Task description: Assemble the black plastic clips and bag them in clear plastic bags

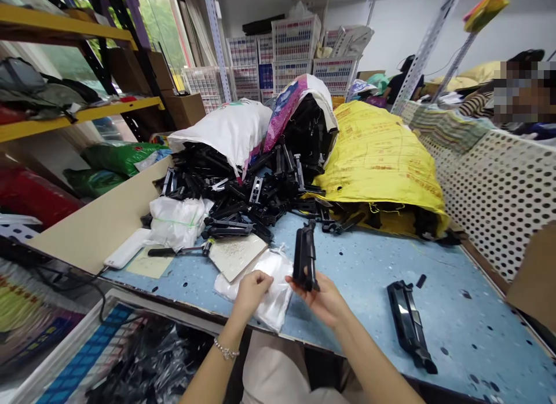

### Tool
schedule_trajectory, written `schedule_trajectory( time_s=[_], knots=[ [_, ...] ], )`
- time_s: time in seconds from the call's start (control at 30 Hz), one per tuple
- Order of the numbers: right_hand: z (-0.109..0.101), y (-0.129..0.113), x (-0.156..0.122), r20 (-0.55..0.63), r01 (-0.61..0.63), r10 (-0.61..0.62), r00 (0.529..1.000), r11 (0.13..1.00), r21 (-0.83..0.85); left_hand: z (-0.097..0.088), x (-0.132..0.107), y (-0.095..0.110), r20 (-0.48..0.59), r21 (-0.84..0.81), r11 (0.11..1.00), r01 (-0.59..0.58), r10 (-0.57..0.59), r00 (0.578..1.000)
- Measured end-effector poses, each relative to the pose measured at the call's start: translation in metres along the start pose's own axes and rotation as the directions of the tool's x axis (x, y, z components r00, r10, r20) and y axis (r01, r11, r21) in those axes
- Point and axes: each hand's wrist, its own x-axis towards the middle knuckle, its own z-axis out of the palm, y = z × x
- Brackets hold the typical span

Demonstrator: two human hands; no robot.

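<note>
My right hand (324, 299) grips the lower end of a black plastic part (304, 258) and holds it upright above the blue table (369, 270). My left hand (251, 293) rests on a clear plastic bag (271, 288) lying at the table's near edge, its fingers curled and pinching the bag. A second black part (409, 324) lies flat on the table to the right of my hands. A big heap of the same black parts (243, 195) spills from sacks behind.
White (230, 128), pink-and-white (299, 99) and yellow sacks (377, 155) lie at the back. A tied white bag (176, 221), a screwdriver (178, 251), a white tile (237, 254) and a white power bank (125, 248) sit left. A perforated white panel (499, 189) borders the right. Another person (521, 91) is far right.
</note>
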Motion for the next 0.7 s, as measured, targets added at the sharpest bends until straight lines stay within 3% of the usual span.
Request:
schedule_trajectory(
  time_s=[0.13, 0.23, 0.27, 0.33, 0.43, 0.47, 0.53, 0.6, 0.7],
  knots=[
    [0.018, 0.018, 0.016, -0.055, 0.09, -0.094, 0.994, 0.994, -0.064, -0.004, -0.008, 0.006, -0.041, 0.063, 0.993, -0.095, 0.098, 0.994],
    [0.012, 0.021, 0.003, -0.078, 0.119, -0.126, 0.989, 0.989, -0.089, -0.012, -0.009, 0.008, -0.036, 0.128, 0.981, -0.147, 0.153, 0.988],
    [0.007, 0.021, -0.006, -0.057, 0.072, -0.076, 0.996, 0.995, -0.064, -0.015, -0.008, 0.008, -0.023, 0.139, 0.977, -0.159, 0.164, 0.986],
    [-0.005, 0.023, -0.025, 0.041, -0.136, 0.134, 0.99, 0.99, 0.044, -0.018, -0.003, 0.007, 0.013, 0.144, 0.973, -0.182, 0.182, 0.983],
    [-0.017, 0.033, -0.046, 0.26, -0.517, 0.46, 0.849, 0.823, 0.234, -0.023, 0.001, 0.009, 0.048, 0.126, 0.969, -0.212, 0.207, 0.977],
    [-0.019, 0.038, -0.049, 0.314, -0.585, 0.504, 0.805, 0.763, 0.274, -0.024, -0.001, 0.011, 0.052, 0.123, 0.967, -0.224, 0.219, 0.974],
    [-0.018, 0.048, -0.048, 0.364, -0.635, 0.529, 0.767, 0.707, 0.311, -0.028, -0.013, 0.019, 0.061, 0.128, 0.957, -0.259, 0.253, 0.966],
    [-0.015, 0.055, -0.042, 0.326, -0.596, 0.511, 0.795, 0.759, 0.263, -0.03, -0.033, 0.031, 0.106, 0.135, 0.939, -0.315, 0.303, 0.947],
    [-0.006, 0.056, -0.033, 0.149, -0.384, 0.369, 0.918, 0.919, 0.088, -0.028, -0.07, 0.049, 0.256, 0.111, 0.902, -0.418, 0.381, 0.889]
  ],
)
